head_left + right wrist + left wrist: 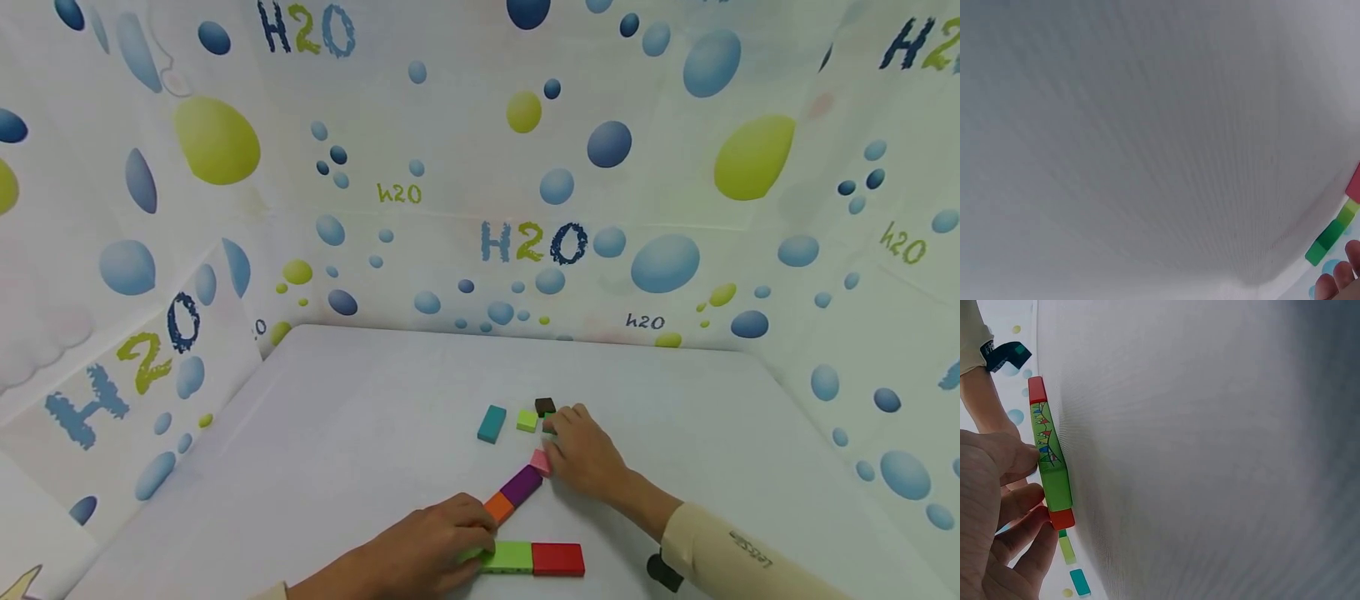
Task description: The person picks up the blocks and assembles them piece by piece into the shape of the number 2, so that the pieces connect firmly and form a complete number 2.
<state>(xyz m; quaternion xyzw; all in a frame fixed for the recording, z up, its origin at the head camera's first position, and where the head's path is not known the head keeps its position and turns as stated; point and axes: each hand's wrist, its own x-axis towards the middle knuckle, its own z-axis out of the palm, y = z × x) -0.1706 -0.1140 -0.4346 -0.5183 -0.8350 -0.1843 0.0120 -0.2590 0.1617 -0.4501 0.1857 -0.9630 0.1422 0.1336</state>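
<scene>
My left hand (442, 542) grips the left end of a light green block (510, 557), thumb along its near side in the left wrist view, where a bunting print shows. A red block (558, 560) adjoins its right end. By the left fingertips lies an orange block (498, 507), end to end with a purple block (521, 485); a pink block (540, 462) follows at the far end. My right hand (585, 450) is over the table beside the pink block, index fingertip right at a dark green block (550, 422), which it partly covers. Its fingers are loosely bent.
Beyond the row lie a teal block (492, 424), a small lime block (527, 420) and a dark brown block (545, 407). A black object (664, 573) shows under the right sleeve (742, 550). The white table (360, 417) meets a patterned cloth wall at the back and sides.
</scene>
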